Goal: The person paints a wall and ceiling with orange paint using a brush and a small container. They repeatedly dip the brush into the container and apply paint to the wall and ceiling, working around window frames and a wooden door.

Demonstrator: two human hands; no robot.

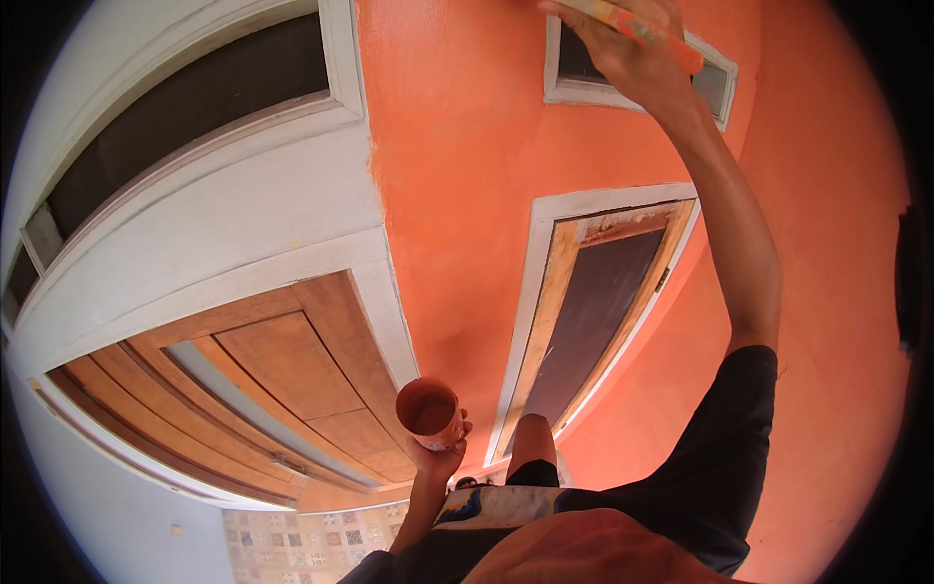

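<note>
At the top of the view my right hand [635, 51] is raised, gripping the paint-stained handle of a paintbrush [642, 33]. The brush's bristle end lies at the top edge and is hardly visible. Behind the hand are the orange wall [452, 146] and a small white-framed window opening [584, 91]. Low in the middle, my left hand [441, 449] holds a plastic cup [429, 412], its mouth turned up towards me. The cup is reddish inside and smeared with paint outside; how much paint it holds I cannot tell.
A wooden panelled door [292, 358] in a white frame stands at the left, under a long dark window [197, 102]. A narrower door with a dark panel [598, 314] is right of centre. Patterned floor tiles [314, 540] show at the bottom. Another orange wall [824, 328] runs along the right.
</note>
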